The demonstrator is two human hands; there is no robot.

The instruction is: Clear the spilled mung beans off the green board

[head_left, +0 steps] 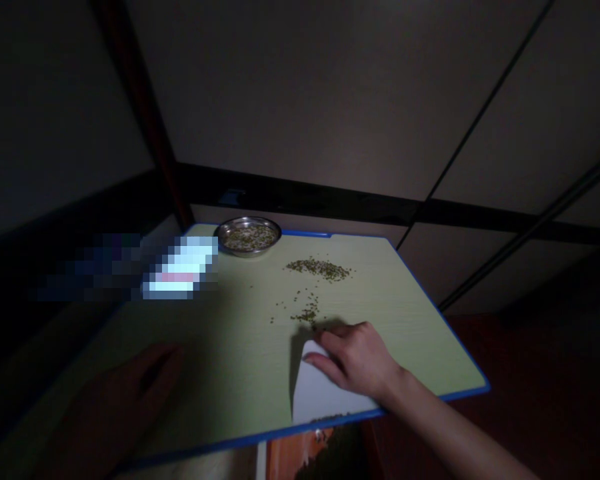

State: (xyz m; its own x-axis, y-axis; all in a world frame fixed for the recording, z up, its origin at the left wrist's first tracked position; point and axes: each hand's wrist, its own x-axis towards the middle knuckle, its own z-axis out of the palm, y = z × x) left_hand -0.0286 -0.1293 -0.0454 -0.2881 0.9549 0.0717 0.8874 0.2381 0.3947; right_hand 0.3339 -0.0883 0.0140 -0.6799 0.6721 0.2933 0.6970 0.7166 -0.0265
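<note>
My right hand (356,359) rests on a white sheet of paper (316,395) near the front edge of a pale green board (230,333) with a blue rim. Its fingers are curled and pressed onto the paper's top corner, right beside a small clump of green seeds (307,315). A larger patch of the same seeds (320,268) lies further back on the board. My left hand (125,393) lies flat on the board's left side in shadow, fingers stretched out, holding nothing.
A small metal dish (249,235) with seeds in it stands at the board's far edge. A blurred, pixelated patch (180,270) covers the far left corner. Dark wall panels rise behind. A reddish floor (530,373) lies to the right.
</note>
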